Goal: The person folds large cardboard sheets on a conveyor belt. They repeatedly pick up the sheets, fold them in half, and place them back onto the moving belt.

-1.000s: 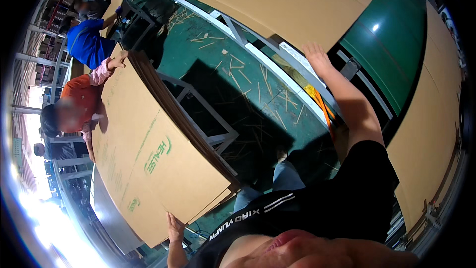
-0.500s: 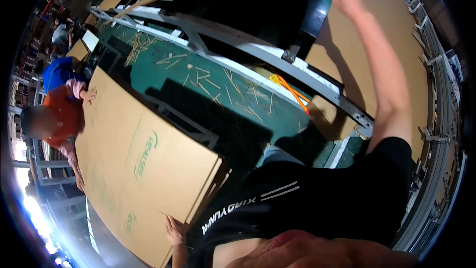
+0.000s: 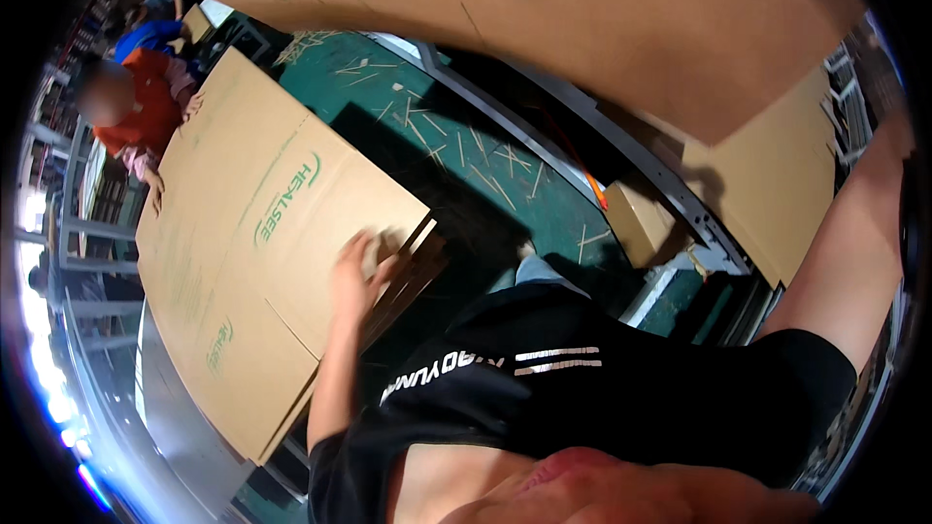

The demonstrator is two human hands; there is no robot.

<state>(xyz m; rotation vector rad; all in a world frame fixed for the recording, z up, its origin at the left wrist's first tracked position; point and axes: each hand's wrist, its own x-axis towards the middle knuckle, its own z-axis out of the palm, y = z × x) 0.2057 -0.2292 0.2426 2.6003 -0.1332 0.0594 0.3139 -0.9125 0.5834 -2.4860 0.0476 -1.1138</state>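
Note:
My left hand [image 3: 355, 279] is over the near right corner of a stack of flat brown cardboard sheets [image 3: 209, 252] with green print. Its thumb and fingers look spread apart, though slightly blurred, and I cannot tell whether they touch the top sheet. A large cardboard sheet [image 3: 621, 39], also printed in green, is lifted at a tilt across the top of the view. My right arm [image 3: 854, 213] reaches up at the right edge beside that sheet. The right hand lies out of sight.
A co-worker in orange [image 3: 146, 102] has both hands at the stack's far left edge. Behind the green floor [image 3: 427, 107], strewn with thin strips, runs a metal frame [image 3: 573, 102]. More cardboard [image 3: 777, 184] lies at right. A small box [image 3: 636, 223] sits under the frame.
The far sheet has been raised and swung over, now showing its printed face. My right arm has moved right, its hand leaving view. My left hand has slid up from the stack's near edge toward its right corner.

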